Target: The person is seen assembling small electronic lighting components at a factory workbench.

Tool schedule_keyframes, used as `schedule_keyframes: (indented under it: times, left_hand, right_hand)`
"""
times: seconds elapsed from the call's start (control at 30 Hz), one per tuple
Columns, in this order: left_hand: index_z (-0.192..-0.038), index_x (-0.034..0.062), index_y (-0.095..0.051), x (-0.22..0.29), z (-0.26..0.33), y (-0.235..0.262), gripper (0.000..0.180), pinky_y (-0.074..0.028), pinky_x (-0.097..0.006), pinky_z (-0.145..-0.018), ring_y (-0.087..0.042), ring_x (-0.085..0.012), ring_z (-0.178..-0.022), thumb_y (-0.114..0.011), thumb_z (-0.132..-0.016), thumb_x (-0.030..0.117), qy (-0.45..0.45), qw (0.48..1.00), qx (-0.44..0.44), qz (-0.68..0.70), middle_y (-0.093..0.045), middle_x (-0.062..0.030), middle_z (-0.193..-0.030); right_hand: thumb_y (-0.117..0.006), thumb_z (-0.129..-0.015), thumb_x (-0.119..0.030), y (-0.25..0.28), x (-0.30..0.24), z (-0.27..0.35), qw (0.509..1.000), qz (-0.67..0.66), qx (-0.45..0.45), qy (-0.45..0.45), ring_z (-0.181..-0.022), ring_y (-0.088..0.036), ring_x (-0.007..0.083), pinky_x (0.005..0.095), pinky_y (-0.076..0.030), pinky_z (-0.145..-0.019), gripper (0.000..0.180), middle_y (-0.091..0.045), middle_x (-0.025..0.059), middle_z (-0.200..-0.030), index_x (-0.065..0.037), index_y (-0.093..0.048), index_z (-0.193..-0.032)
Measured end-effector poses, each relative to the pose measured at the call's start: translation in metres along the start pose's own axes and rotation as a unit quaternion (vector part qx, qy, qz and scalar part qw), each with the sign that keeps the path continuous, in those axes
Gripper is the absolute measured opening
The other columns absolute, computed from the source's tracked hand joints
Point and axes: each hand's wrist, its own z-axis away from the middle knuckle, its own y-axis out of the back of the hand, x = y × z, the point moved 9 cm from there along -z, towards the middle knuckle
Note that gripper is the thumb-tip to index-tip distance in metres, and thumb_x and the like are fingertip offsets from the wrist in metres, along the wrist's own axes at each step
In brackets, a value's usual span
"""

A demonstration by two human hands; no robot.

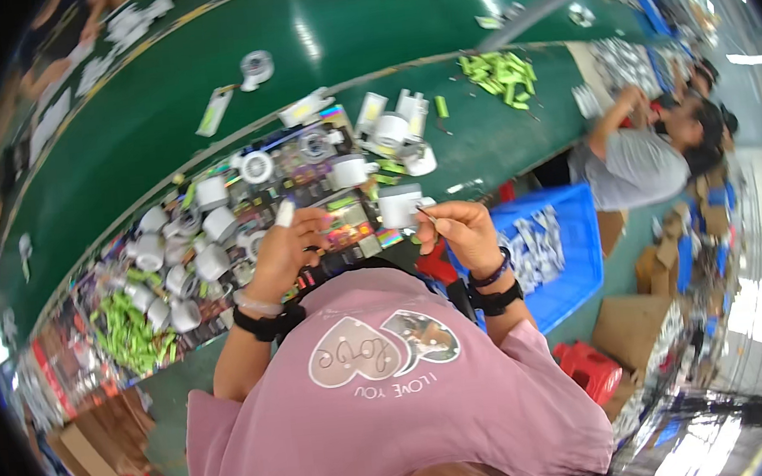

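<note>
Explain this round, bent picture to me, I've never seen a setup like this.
There's no machine: these are a person's bare hands, seen from a wide fisheye camera worn on their head and looking down, so straight edges curve. The pink short-sleeved shirt is the wearer's own. The right hand pinches a thin dark piece, too small to identify. I can't tell whether the left hand holds anything. On the colourfully patterned tabletop lie rounded white housings and bright green strips. A blue plastic crate stands at right.
</note>
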Motion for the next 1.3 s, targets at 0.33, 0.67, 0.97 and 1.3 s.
schedule_keyframes:
  times: [0.33,0.67,0.97,1.3]
  left_hand:
    - [-0.110,0.0029,-0.054,-0.022,-0.022,-0.015,0.045,-0.044,-0.024,-0.051,-0.060,-0.0134,-0.073,-0.028,-0.100,0.038,0.053,0.998,-0.021,-0.039,-0.060,-0.0043,-0.092]
    - [-0.114,0.0030,-0.050,-0.035,-0.067,-0.077,0.040,-0.042,-0.026,-0.051,-0.057,-0.0150,-0.073,-0.033,-0.099,0.036,0.040,0.995,0.002,-0.088,-0.057,-0.0071,-0.095]
    - [-0.109,0.0035,-0.053,-0.076,-0.119,-0.182,0.053,-0.043,-0.025,-0.049,-0.057,-0.0142,-0.069,-0.033,-0.098,0.051,0.097,0.977,0.022,-0.188,-0.059,-0.0064,-0.090]
    - [-0.108,0.0039,-0.053,-0.118,-0.161,-0.254,0.049,-0.045,-0.026,-0.049,-0.060,-0.0146,-0.068,-0.034,-0.098,0.048,0.156,0.951,0.056,-0.259,-0.060,-0.0064,-0.088]
  right_hand:
    - [-0.057,-0.089,-0.007,0.047,-0.005,0.038,0.993,-0.042,0.102,0.038,-0.069,-0.066,0.0184,0.0291,-0.053,-0.067,0.022,-0.068,0.0131,-0.084,0.006,-0.064,-0.106]
    - [-0.055,-0.091,-0.012,0.172,-0.022,0.081,0.977,-0.091,0.178,0.077,-0.069,-0.064,0.0181,0.0314,-0.055,-0.068,0.025,-0.067,0.0130,-0.083,0.007,-0.063,-0.106]
    - [-0.055,-0.093,-0.016,0.357,-0.050,0.189,0.930,-0.091,0.339,0.107,-0.075,-0.066,0.0198,0.0319,-0.053,-0.073,0.029,-0.067,0.0109,-0.086,0.005,-0.062,-0.111]
    - [-0.056,-0.091,-0.013,0.642,-0.047,0.350,0.781,-0.191,0.566,0.183,-0.081,-0.065,0.0237,0.0346,-0.052,-0.080,0.022,-0.065,0.0127,-0.087,0.007,-0.061,-0.095]
